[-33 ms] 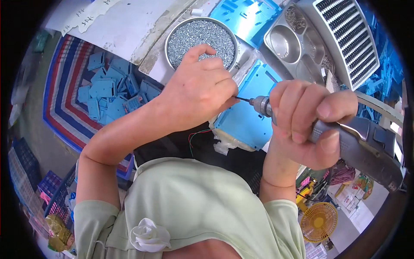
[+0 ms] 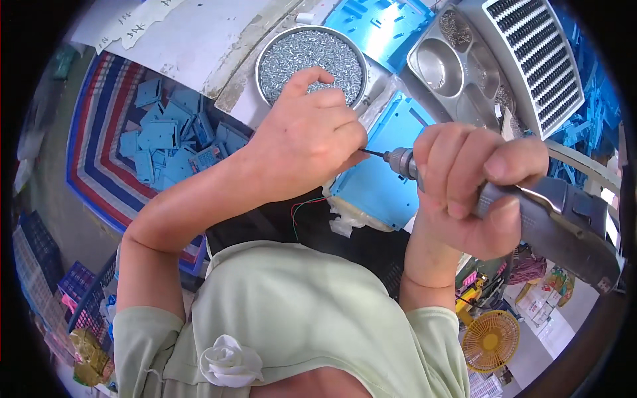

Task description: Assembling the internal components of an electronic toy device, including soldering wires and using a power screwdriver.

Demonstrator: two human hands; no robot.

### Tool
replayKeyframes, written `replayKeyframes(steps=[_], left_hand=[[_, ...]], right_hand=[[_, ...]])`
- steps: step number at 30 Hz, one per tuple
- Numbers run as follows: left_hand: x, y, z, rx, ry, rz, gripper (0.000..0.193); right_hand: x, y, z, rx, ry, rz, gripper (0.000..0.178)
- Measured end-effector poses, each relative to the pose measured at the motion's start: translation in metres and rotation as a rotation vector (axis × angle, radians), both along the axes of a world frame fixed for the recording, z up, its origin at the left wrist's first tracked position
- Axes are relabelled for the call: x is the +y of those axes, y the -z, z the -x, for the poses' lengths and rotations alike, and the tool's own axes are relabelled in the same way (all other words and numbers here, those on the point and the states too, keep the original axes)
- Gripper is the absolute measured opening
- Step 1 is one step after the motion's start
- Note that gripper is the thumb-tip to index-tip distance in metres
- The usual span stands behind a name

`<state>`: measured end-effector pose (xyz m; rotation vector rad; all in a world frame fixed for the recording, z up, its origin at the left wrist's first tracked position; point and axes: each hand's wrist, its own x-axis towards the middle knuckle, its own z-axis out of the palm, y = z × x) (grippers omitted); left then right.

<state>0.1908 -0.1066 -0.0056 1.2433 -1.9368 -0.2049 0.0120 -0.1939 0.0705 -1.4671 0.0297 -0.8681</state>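
Observation:
My right hand [image 2: 468,182] is wrapped around a dark electric screwdriver [image 2: 564,232]. Its metal chuck [image 2: 400,161] and thin bit point left, and the bit's tip meets the fingers of my left hand [image 2: 308,139]. Those fingers are curled together, index finger bent up; whatever they pinch is hidden behind the hand. Both hands are raised over a blue plastic panel [image 2: 375,192] lying on the work surface. Just beyond my left hand, a round metal pan [image 2: 257,74] is full of small silver screws [image 2: 312,53], partly covered by that hand.
A second blue panel [image 2: 381,30] lies at the back. Right of it are a metal compartment tray [image 2: 415,56] and a white rack [image 2: 531,60] of black parts. A striped bin [image 2: 86,156] with blue plastic pieces [image 2: 162,132] stands left. Thin wires [image 2: 293,215] show below my left hand.

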Motion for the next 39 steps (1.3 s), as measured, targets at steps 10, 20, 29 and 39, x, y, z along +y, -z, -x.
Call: replayKeyframes(steps=[10,20,29,39], left_hand=[[0.015,-0.010,-0.026,0.398,-0.102,-0.239,0.011],[0.043,0.018,0.001,0.468,-0.155,-0.276,0.026],[0.044,0.025,0.025,0.494,-0.065,-0.063,0.032],[0.057,0.009,0.016,0.265,-0.046,-0.097,0.066]], right_hand=[[0.023,0.002,0.001,0.117,0.181,-0.051,0.022],[0.041,0.032,-0.012,0.184,0.232,0.012,0.024],[0.027,-0.009,0.002,0.043,0.033,0.037,0.024],[0.055,0.000,0.011,0.087,0.107,-0.143,0.033]])
